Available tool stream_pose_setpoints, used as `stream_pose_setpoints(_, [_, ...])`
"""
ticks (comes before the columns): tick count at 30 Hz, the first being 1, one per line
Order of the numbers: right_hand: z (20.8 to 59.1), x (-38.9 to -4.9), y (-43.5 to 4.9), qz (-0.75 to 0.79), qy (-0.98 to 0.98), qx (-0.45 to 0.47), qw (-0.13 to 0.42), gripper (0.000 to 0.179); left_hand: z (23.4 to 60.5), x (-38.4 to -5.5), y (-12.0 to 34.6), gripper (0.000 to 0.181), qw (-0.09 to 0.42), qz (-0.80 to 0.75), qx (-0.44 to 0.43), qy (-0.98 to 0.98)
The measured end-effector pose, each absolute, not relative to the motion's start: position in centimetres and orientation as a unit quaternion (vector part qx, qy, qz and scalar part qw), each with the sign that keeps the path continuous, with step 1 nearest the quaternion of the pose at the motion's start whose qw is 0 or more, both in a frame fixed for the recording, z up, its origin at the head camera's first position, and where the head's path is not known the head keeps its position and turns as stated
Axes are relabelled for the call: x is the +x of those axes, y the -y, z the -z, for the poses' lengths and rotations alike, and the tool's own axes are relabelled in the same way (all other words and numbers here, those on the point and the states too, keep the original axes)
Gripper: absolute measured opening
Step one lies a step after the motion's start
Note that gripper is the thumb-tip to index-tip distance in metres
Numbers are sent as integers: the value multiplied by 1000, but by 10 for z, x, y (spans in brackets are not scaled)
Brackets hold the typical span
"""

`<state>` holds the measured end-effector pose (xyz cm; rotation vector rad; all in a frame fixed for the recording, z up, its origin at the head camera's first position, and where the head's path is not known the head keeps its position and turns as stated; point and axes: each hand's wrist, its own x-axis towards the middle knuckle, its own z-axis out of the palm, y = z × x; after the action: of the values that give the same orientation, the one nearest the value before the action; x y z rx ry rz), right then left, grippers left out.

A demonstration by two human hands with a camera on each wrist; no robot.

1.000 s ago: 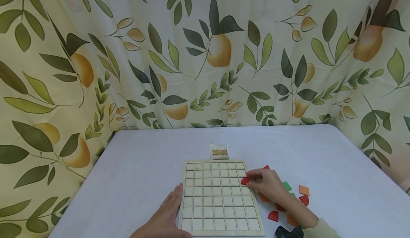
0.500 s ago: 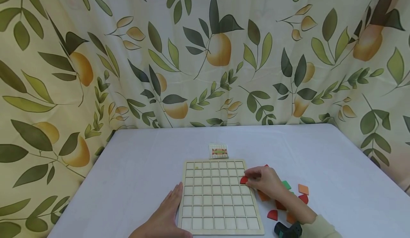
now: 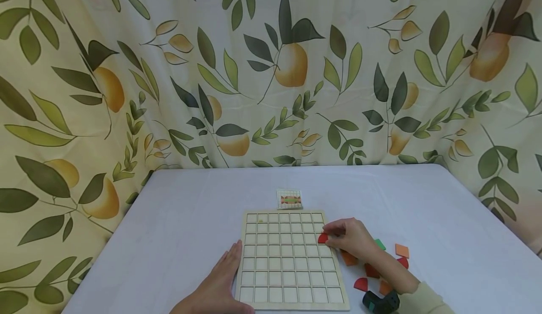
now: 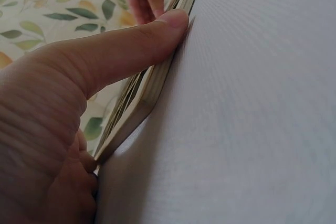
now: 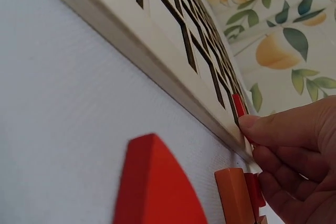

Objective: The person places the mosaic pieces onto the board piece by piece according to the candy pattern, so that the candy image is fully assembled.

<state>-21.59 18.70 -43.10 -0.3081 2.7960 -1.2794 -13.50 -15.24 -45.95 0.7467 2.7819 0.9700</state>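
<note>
a curtain [image 3: 76, 112] printed with leaves and orange fruit spans the backdrop from the far left, behind a table [image 3: 182, 210] in white cloth. your left hand [image 3: 216, 278] braces the pale gridded board [image 3: 293, 264] from the left, fingers straight and together along its side edge; the left wrist view shows your thumb stretched along the near edge, curled round nothing. the board lies flat in front of you, and just beyond its far edge sits a small card [image 3: 290, 200] bearing a red, orange and green pattern on a printed grid. at the board's right side, a red rounded piece [image 3: 322, 238] is at the outermost column, third row from the far edge, pinched between the thumb and fingers of your right hand [image 3: 351, 239]; whether it lies fully flat in its cell, you cannot tell from these angles. right of the board, partly under your forearm, are scattered an orange piece [image 3: 349, 258] near the edge, a loose red piece [image 3: 361, 284] with a curved side, a green piece [image 3: 379, 244] and, farthest right, an orange square [image 3: 402, 250]. a black device [image 3: 381, 302] sits by your wrist, next to a pale sleeve [image 3: 425, 300].
</note>
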Motion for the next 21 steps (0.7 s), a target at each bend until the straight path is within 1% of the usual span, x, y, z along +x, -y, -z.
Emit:
stream_pose_setpoints(9, [428, -216, -186, 423, -901, -87, 44, 28, 458, -135, 152, 133, 65, -323, 237, -914])
stream_pose_setpoints(21, [426, -216, -189, 415, -903, -102, 47, 29, 460, -136, 153, 134, 65, -324, 238, -913])
